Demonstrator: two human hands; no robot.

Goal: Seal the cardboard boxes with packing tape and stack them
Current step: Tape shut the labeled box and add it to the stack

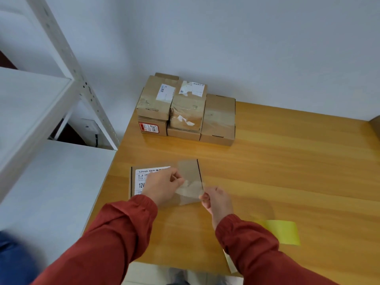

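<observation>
At six o'clock, left hand [164, 187] and right hand [217, 201] pinch the ends of tape [190, 189] I judge limp, clingy.

Count of boxes, tape pieces and grips.
One flat cardboard box [141, 182] at the front of the tabletop [287, 161]; at least six more in the back pile [185, 112], its right side too unclear for a firm count; one further box corner [376, 124] at the right edge. Two grips: left grip [164, 186], right grip [218, 202]. Two red sleeves [113, 233]. One clear tape piece [191, 191], one yellow strip [281, 231]. Two white shelf boards [30, 103].
</observation>
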